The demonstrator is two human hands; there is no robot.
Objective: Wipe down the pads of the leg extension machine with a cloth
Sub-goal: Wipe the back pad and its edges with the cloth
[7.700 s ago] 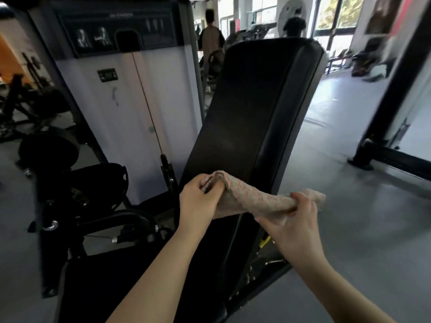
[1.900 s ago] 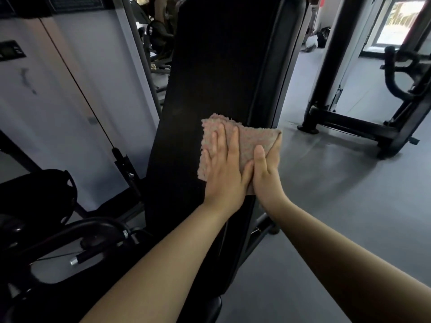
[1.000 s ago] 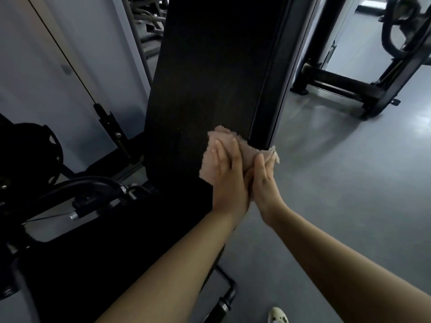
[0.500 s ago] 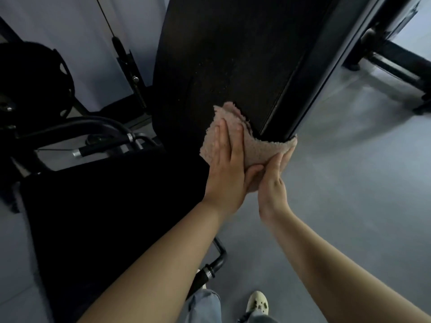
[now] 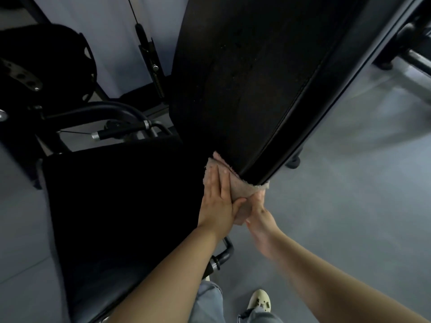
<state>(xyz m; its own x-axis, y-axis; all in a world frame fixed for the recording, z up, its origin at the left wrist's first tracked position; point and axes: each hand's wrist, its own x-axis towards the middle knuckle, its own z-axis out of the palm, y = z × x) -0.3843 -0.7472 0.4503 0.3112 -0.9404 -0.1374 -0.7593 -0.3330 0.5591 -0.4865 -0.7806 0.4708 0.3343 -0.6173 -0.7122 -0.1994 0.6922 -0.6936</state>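
The black back pad [image 5: 251,73] of the leg extension machine slants up through the middle of the head view. A pinkish cloth [image 5: 240,186] is pressed against its bottom edge, just above the black seat pad [image 5: 121,201]. My left hand [image 5: 219,201] lies flat on the cloth with fingers extended. Beside it, my right hand [image 5: 258,210] pinches the cloth's lower right part. Part of the cloth is hidden under both hands.
A seat-side handle [image 5: 219,256] juts out under my left forearm. Curved black bars and a grip [image 5: 112,134] sit left of the pads, with a cable and pin [image 5: 147,50] before a pale panel. Grey floor [image 5: 349,183] spreads right; my shoe [image 5: 258,300] is below.
Both hands slid the cloth down the back pad, from mid-height to its bottom edge at the seat. The view tilted downward, bringing the seat pad and my feet into sight.
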